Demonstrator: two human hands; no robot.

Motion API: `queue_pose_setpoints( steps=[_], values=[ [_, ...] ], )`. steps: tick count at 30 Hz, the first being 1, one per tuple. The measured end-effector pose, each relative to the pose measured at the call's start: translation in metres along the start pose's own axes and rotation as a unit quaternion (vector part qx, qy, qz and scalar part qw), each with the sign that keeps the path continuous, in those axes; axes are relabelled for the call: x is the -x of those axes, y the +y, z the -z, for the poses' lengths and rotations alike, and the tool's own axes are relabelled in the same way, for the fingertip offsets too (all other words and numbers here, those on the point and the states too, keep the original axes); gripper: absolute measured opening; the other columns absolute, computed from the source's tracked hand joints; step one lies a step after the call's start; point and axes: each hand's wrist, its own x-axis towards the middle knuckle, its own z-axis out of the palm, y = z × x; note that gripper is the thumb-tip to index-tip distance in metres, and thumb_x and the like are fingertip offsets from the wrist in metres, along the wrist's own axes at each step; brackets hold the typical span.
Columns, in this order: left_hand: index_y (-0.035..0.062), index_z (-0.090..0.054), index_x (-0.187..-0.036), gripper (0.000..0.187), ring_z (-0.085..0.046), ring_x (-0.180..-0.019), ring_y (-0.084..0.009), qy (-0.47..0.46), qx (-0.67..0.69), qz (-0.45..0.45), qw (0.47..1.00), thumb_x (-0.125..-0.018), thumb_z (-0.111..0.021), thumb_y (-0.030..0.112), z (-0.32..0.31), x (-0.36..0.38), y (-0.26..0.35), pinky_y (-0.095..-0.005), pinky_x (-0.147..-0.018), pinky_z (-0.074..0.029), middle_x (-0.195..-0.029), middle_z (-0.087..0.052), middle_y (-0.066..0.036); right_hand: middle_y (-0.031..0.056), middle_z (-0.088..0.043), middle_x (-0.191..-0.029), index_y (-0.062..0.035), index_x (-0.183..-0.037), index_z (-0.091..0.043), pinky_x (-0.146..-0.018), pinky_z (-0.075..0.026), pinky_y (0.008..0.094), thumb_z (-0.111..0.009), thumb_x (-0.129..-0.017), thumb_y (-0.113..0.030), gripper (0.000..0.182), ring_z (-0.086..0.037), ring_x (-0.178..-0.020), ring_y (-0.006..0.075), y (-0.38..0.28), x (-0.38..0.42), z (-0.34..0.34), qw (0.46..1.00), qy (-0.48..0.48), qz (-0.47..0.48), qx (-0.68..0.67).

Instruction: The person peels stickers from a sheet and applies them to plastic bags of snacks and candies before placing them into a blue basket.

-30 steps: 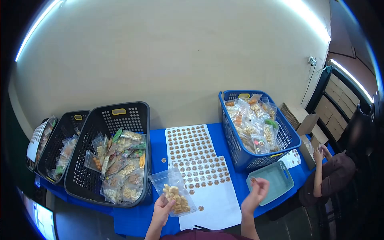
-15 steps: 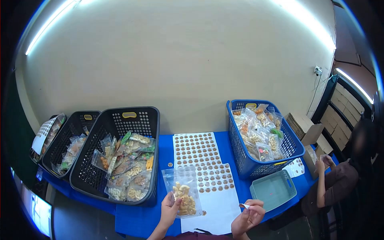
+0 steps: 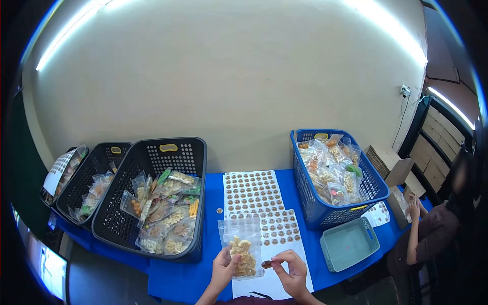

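My left hand [image 3: 223, 269] grips the left side of a clear zip bag [image 3: 246, 254] filled with pale, curly snack pieces, the thumb lying across its front. Close to the bag's lower right edge, my right hand [image 3: 292, 274] pinches a small round sticker [image 3: 267, 264] with a dark printed face between thumb and fingertips. Beneath both hands lie white sticker sheets [image 3: 277, 201], printed with rows of the same brown round labels; the near part of the paper is bare white. A single loose sticker [image 3: 219, 210] is on the blue cloth left of the sheets.
A large black basket [image 3: 201, 203] of snack packets stands left, with smaller black baskets [image 3: 116, 150] beyond. To the right are a blue basket [image 3: 317, 221] of packets and a green tray [image 3: 351, 223]. Another person [image 3: 432, 234] works at the far right beside cardboard boxes [image 3: 386, 165].
My right hand has moved left toward the bag and turned, so the sticker's printed face now shows. The bag has shifted slightly right in my left hand. The other person's hands moved.
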Motion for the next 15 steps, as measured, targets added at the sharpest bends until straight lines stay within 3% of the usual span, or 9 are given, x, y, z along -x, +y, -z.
queue_pose_setpoints(
  steps=[5,11,15],
  values=[
    [-0.0071,-0.041,-0.107,0.033,-0.051,-0.084,-0.0092,-0.035,-0.051,-0.013,0.998,-0.082,-0.054,0.011,0.001,0.003,-0.008,-0.0206,-0.069,-0.043,-0.093,-0.054,-0.008,0.0062,-0.051,-0.078,-0.0039,-0.095,-0.058,-0.066,-0.041,0.0246,-0.055,-0.075,0.002,0.021,-0.052,-0.072,0.0141,0.007,0.000,0.003,0.995,-0.081,-0.054,0.030],
    [-0.0080,-0.040,-0.108,0.035,-0.052,-0.084,-0.0103,-0.039,-0.040,0.000,0.998,-0.083,-0.054,0.012,-0.004,-0.001,-0.019,-0.0215,-0.069,-0.044,-0.094,-0.054,-0.010,0.0079,-0.047,-0.090,0.0012,-0.094,-0.053,-0.071,-0.041,0.0234,-0.052,-0.077,0.004,0.017,-0.049,-0.077,0.0110,0.019,0.011,0.004,0.992,-0.028,-0.111,-0.057],
    [-0.0090,-0.039,-0.110,0.037,-0.052,-0.084,-0.0107,-0.061,-0.076,0.019,0.995,-0.083,-0.054,0.012,-0.008,-0.005,-0.021,-0.0223,-0.068,-0.045,-0.094,-0.054,-0.010,0.0061,-0.048,-0.086,0.0014,-0.092,-0.053,-0.068,-0.041,0.0220,-0.052,-0.077,0.004,0.015,-0.049,-0.075,0.0097,0.025,0.018,0.008,0.962,0.026,-0.180,-0.202]
  ],
)
